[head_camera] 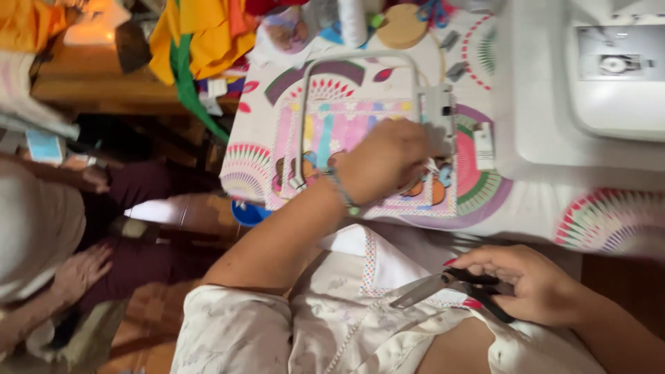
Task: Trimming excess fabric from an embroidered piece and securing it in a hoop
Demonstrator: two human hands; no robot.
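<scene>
On lap, right hand [537, 284] fingers gripping scissors [450, 285], left hand [384, 163] on hoop [360, 59], grip unclear, blurred.

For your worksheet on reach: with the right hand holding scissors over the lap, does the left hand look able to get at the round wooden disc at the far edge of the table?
Probably yes. The left hand rests on the embroidery hoop, and the wooden disc lies just beyond the hoop's far side, with only flat patterned cloth between. The right hand and scissors are well clear.

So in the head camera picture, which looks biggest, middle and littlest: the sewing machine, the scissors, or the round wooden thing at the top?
1. White sewing machine, by far the largest.
2. Scissors in the right hand; being nearer the camera may enlarge them.
3. Round wooden disc, smallest.
</scene>
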